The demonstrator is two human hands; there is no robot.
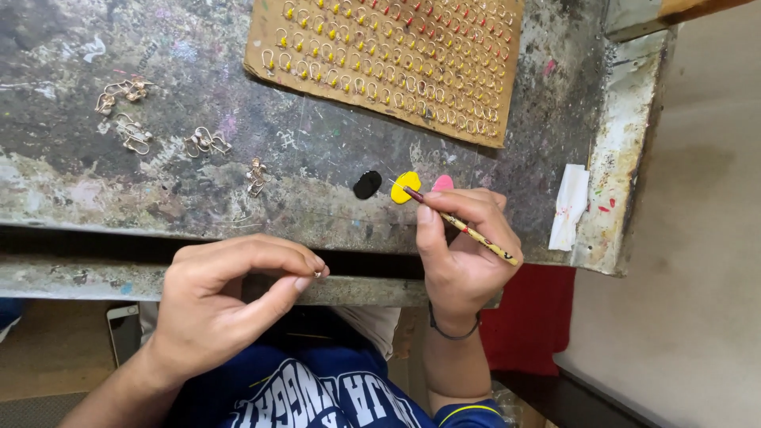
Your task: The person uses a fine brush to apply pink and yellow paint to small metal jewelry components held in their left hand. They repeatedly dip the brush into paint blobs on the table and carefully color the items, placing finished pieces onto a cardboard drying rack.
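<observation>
My left hand (230, 297) pinches a tiny gold metal piece (318, 274) between thumb and forefinger, just in front of the table's near edge. My right hand (464, 250) holds a thin patterned brush stick (468, 230) like a pen. Its dark tip touches a yellow paint blob (405, 188) on the worn tabletop (333, 150). A black paint blob (367, 185) lies left of the yellow one and a pink blob (443, 183) right of it. A cardboard sheet (388, 59) at the far side carries rows of small gold hooks with yellow and red painted tips.
Several loose gold hooks (131, 119) lie scattered on the left of the table. A folded white paper (569, 204) rests near the right edge. A phone (124, 331) lies below on the left, and a red cloth (527, 317) hangs at the lower right.
</observation>
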